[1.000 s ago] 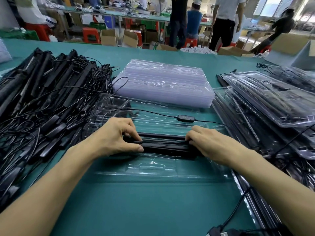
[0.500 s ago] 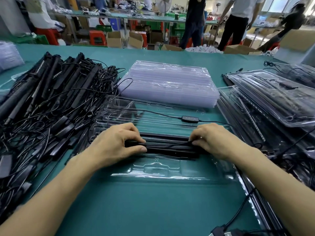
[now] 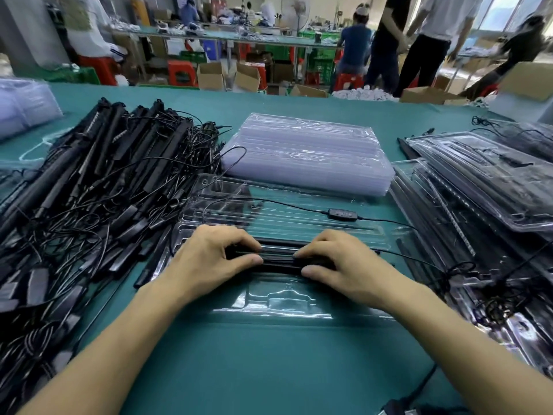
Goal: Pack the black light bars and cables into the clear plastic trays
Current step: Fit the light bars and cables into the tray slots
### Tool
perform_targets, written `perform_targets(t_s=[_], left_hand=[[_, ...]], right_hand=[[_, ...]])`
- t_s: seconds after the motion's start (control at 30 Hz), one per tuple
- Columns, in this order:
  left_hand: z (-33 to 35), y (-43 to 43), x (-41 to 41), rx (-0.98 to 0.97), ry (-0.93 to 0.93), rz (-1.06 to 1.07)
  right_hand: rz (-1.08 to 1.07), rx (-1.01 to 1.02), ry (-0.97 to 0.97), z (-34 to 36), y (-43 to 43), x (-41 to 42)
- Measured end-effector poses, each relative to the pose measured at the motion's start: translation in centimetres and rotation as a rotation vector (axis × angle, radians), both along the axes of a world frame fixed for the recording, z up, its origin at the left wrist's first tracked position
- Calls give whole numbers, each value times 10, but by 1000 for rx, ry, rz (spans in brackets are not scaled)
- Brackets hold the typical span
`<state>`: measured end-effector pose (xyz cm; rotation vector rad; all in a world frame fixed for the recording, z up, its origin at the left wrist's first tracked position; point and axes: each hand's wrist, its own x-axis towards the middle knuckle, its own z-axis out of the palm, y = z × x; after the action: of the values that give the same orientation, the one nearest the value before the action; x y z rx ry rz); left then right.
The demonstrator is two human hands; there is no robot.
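An open clear plastic tray [image 3: 287, 301] lies on the green table in front of me. Black light bars [image 3: 279, 259] lie across its middle groove. My left hand [image 3: 209, 259] grips their left part, fingers over the top and thumb on the near side. My right hand [image 3: 344, 262] grips the right part the same way. A thin cable with a black inline controller [image 3: 342, 214] runs across the tray's far half.
A big heap of loose black bars and cables [image 3: 89, 199] fills the left side. A stack of empty clear trays [image 3: 308, 154] sits behind the open one. Packed trays [image 3: 484, 187] pile up at the right. Several people stand at benches beyond the table.
Both hands have slid inward along the bars, closer together. The camera has tilted up slightly. The bars stay in the tray's groove.
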<state>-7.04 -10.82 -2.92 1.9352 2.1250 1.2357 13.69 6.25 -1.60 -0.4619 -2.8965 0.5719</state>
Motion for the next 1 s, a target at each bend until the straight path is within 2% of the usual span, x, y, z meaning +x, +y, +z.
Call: perform_targets(t_s=[0.07,0.17,0.3,0.43,0.53,0.63,0.7,0.77,0.93,1.0], left_hand=[[3,-5,-3,81,12,48],[11,-23,-24,137,-5,313],[14,-47,-57,-51,-32,633],[18,-55,-65,-107,-216,687],[19,-58,-69,-218,-375,725],[22,-57,-66,-256,-601,667],[24,-55,-63,-289,-669,603],[24,-55,-59,-292,-630,580],[22,-56,-57,-192,-367,651],[22,-56,-57,-178,-354,661]], right_hand=[[-14,-20,36,-6,-1,-1],[-11,-50,93,-11,0,0],[0,-55,119,-14,1,0],[2,-22,123,-15,0,1],[-14,6,169,-16,-7,1],[-56,-39,196,-15,-13,1],[-76,-83,200,-13,-15,3],[-89,-118,220,-11,-17,3],[-125,-114,348,-4,-21,1],[-93,-99,394,-1,-22,-1]])
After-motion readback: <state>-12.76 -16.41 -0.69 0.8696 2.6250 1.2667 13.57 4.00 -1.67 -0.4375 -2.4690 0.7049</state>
